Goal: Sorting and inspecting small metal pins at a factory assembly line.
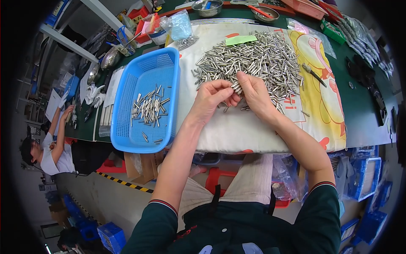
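A wide pile of short metal pins (258,57) lies on a printed cloth (211,133) in front of me. At the pile's near edge my left hand (213,96) and my right hand (255,94) meet, fingers curled in. Several pins (237,88) show between them, gripped by the right hand's thumb and fingers. The left fingertips pinch close against these pins; what they hold themselves is too small to make out. To the left stands a blue plastic basket (175,84) with a smaller heap of loose pins (151,108) in it.
A green paper slip (241,40) rests on the pile. Right of it lies a dark pointed tool (314,75). Metal bowls (207,7), a bag of parts (186,41) and a green box (333,31) line the back. Another person (55,152) works at the far left.
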Demonstrator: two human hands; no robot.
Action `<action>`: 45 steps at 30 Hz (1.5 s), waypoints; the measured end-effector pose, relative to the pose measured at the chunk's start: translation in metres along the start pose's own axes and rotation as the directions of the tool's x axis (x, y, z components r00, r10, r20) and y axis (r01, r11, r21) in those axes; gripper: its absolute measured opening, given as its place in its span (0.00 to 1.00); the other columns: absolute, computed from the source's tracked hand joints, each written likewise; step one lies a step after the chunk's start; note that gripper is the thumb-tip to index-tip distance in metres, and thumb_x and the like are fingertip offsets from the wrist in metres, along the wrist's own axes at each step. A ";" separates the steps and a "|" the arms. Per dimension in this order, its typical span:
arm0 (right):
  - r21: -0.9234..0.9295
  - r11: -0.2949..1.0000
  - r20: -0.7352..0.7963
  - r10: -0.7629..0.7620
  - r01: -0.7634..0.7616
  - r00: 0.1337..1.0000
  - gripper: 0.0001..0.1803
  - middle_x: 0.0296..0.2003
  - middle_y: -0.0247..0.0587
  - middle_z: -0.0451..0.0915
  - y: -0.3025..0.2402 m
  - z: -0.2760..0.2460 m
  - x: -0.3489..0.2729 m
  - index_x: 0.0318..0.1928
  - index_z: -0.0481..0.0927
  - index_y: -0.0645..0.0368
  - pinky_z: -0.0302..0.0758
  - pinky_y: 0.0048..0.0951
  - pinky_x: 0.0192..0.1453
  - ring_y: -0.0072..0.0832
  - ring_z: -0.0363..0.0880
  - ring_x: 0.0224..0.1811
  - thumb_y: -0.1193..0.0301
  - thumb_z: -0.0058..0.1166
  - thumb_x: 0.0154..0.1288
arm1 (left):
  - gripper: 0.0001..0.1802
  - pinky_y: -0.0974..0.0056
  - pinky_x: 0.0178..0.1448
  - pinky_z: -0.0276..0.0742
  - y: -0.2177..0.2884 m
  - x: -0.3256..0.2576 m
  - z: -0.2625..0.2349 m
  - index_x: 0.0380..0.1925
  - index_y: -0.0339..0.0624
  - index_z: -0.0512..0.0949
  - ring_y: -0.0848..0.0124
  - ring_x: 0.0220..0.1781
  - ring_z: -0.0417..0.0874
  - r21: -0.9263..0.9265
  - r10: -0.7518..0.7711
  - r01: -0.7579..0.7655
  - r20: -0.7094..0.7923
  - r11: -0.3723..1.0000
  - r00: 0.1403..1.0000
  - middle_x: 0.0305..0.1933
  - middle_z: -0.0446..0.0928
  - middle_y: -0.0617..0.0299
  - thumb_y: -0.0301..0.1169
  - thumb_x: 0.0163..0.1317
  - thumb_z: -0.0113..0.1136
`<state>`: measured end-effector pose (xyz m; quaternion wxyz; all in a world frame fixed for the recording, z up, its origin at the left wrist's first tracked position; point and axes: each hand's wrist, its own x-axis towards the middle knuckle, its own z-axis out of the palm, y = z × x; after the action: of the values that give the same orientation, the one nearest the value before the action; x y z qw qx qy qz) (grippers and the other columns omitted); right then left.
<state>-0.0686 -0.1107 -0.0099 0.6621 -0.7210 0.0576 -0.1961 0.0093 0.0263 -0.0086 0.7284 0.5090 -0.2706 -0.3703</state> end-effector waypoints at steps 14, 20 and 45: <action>0.493 0.373 0.658 0.432 -0.786 0.617 0.21 0.09 0.19 0.49 -0.008 -0.006 -0.003 0.17 0.61 0.45 0.43 0.19 0.17 0.12 0.43 0.10 0.64 0.33 0.71 | 0.13 0.58 0.66 0.59 0.002 0.005 0.012 0.41 0.47 0.82 0.63 0.64 0.63 0.589 0.441 -0.516 0.282 0.621 0.852 0.55 0.74 0.64 0.28 0.54 0.59; 0.535 0.281 0.657 0.454 -0.797 0.601 0.19 0.11 0.20 0.49 -0.011 -0.005 -0.005 0.17 0.59 0.46 0.42 0.20 0.16 0.13 0.44 0.11 0.70 0.29 0.69 | 0.11 0.57 0.67 0.57 0.006 -0.001 0.021 0.38 0.44 0.83 0.62 0.64 0.64 0.642 0.428 -0.445 0.195 0.624 0.882 0.51 0.77 0.60 0.25 0.53 0.59; -0.937 0.068 -0.347 -0.076 -0.342 0.935 0.17 0.40 0.42 0.79 0.037 -0.219 0.030 0.40 0.78 0.55 0.72 0.42 0.45 0.41 0.76 0.44 0.57 0.49 0.61 | 0.08 0.59 0.36 0.71 -0.007 -0.080 0.008 0.31 0.38 0.79 0.61 0.32 0.75 0.993 0.438 -0.059 0.097 -0.100 0.894 0.29 0.71 0.57 0.24 0.48 0.62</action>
<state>-0.1133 -0.3297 -0.0294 -0.0053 -0.9271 0.3431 -0.1507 -0.0453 0.0854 -0.0136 0.2198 0.8550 -0.4433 0.1555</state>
